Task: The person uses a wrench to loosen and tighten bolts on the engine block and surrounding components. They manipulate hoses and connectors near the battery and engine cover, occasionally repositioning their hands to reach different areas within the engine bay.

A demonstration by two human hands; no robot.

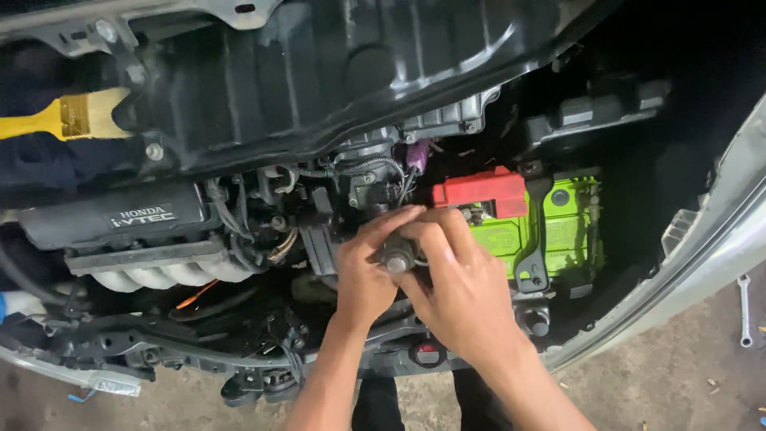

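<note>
Left hand (pixel 363 275) and right hand (pixel 455 287) both gripping small dark cylindrical part (pixel 396 257) — mostly hidden, beside green battery (pixel 558 227)

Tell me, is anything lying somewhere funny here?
Yes. A yellow paintbrush rests up in the engine bay, and a wrench lies loose on the concrete floor. Both hands hold a small dark part.

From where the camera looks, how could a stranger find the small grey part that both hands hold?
Start at the green battery with the red terminal cover, right of the engine. Just left of it, the left hand and right hand meet over the bay. Between their fingers sits the small grey cylindrical part, its round end facing the camera; unlike the fixed parts around it, it is held.
</note>
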